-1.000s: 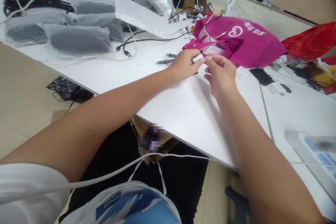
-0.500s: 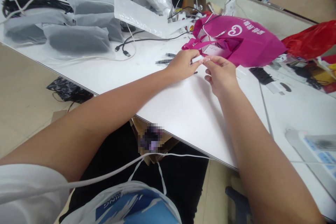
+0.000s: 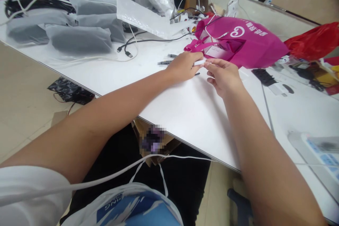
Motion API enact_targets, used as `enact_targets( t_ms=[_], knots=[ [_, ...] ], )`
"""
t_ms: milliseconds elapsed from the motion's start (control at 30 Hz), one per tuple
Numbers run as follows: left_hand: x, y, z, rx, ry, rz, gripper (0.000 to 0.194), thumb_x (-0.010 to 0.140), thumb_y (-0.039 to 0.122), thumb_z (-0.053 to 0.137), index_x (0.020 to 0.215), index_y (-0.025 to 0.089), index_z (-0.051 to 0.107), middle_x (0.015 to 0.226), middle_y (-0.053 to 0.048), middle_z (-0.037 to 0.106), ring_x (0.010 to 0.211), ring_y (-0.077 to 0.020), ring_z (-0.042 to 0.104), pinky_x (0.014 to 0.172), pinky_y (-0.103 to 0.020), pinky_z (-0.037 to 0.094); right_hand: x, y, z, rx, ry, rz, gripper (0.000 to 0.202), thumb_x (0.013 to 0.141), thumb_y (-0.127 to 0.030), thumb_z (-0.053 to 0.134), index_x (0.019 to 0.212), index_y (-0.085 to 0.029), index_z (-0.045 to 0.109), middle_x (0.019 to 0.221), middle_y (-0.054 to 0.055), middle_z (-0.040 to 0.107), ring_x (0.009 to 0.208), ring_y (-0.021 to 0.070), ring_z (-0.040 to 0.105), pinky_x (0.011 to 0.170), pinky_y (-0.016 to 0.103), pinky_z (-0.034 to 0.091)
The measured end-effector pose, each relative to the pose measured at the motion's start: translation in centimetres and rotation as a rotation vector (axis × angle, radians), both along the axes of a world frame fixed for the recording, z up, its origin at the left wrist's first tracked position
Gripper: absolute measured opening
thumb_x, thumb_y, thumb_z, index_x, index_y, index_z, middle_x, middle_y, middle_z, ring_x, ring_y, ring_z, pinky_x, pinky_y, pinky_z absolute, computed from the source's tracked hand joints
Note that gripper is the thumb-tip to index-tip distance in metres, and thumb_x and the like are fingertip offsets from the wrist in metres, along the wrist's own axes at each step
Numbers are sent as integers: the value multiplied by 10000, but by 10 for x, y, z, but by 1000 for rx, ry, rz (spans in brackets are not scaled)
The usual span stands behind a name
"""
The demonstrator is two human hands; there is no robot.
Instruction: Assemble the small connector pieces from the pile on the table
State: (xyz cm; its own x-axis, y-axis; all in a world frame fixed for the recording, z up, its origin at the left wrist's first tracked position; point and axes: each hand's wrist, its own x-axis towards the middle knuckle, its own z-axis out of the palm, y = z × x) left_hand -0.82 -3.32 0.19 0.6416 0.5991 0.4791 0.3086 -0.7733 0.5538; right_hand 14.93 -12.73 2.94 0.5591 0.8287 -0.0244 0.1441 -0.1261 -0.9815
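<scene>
Above the white table, my left hand [image 3: 184,66] is closed on a small white stick-like piece [image 3: 199,62], which pokes out to the right between thumb and fingers. My right hand [image 3: 224,76] pinches at the right end of that piece, thumb against forefinger, other fingers curled. Its exact kind is too small to tell. Behind my left wrist lie several slim dark-and-silver tools [image 3: 164,63], partly covered by the hand. A short dark tip [image 3: 197,74] shows on the table just below my left fingers.
A magenta bag [image 3: 254,42] lies behind my right hand. Grey-wrapped packages [image 3: 79,39] and black cables [image 3: 129,53] are at the left. A black item [image 3: 263,77] lies at the right. A white cable [image 3: 113,180] crosses in front of my lap, below the table edge.
The white piece has tilted from slanting upward to nearly level, and its right end sits slightly lower. Both hands have otherwise stayed almost in place.
</scene>
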Motion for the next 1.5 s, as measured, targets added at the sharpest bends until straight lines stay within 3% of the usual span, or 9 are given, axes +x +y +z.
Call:
enact_targets(
  t_ms=[133, 267, 400, 633, 933, 1100, 1267, 1500],
  knots=[
    [0, 0, -1, 9, -25, -30, 199, 1117, 314, 652, 1156, 209, 817, 1037, -113, 840, 973, -275, 709, 860, -429, 480, -1, -1, 2, -11, 15, -24, 138, 924, -160, 911, 959, -243, 808, 850, -7, 717, 749, 115, 626, 586, 230, 480],
    [2, 2, -2, -44, -43, -15, 141, 1108, 322, 676, 1106, 254, 800, 1025, -95, 835, 983, -278, 697, 879, -438, 496, -1, 2, -2, 22, 29, -55, 156, 915, -164, 922, 928, -242, 787, 864, -5, 738, 761, 111, 662, 587, 218, 486],
    [7, 5, -5, -78, -108, -17, 158, 1115, 334, 676, 1026, 240, 765, 1016, -85, 825, 931, -238, 642, 899, -432, 495, 2, 7, -12, 87, 27, -66, 162, 897, -243, 947, 969, -262, 803, 950, 1, 801, 827, 127, 734, 606, 219, 521],
    [16, 6, -13, -153, -175, -8, 196, 1122, 370, 687, 961, 263, 718, 928, -84, 772, 983, -286, 701, 862, -450, 536, 7, 12, -23, 170, 81, -52, 198, 894, -396, 969, 1012, -301, 842, 1129, 16, 866, 921, 160, 779, 621, 251, 572],
    [17, 9, -15, -108, -157, 9, 198, 1102, 353, 684, 921, 273, 688, 896, -83, 741, 975, -299, 686, 927, -487, 544, -3, 9, -13, 132, 154, -113, 52, 966, -234, 889, 985, -270, 857, 966, -2, 810, 691, 98, 564, 552, 225, 437],
    [14, 8, -11, -107, -117, 23, 158, 1093, 395, 691, 976, 299, 734, 952, -83, 774, 1009, -302, 699, 941, -490, 552, 7, 12, -19, 103, 78, -76, 126, 923, -332, 943, 1005, -311, 849, 914, 1, 766, 764, 148, 659, 547, 245, 479],
    [10, 4, -7, -108, -69, 45, 139, 1091, 398, 668, 1102, 313, 778, 1038, -86, 815, 1047, -303, 707, 940, -485, 573, 10, 11, -22, 87, 21, -32, 208, 917, -411, 945, 1065, -327, 827, 1029, 14, 822, 913, 193, 782, 594, 270, 562],
    [10, 0, -7, -96, -59, 22, 109, 1087, 317, 663, 1024, 283, 746, 1035, -94, 794, 1060, -307, 723, 975, -485, 562, 6, 11, -17, 85, 40, -18, 204, 905, -372, 953, 1011, -291, 799, 1065, 32, 838, 909, 196, 803, 594, 281, 580]
  ],
)
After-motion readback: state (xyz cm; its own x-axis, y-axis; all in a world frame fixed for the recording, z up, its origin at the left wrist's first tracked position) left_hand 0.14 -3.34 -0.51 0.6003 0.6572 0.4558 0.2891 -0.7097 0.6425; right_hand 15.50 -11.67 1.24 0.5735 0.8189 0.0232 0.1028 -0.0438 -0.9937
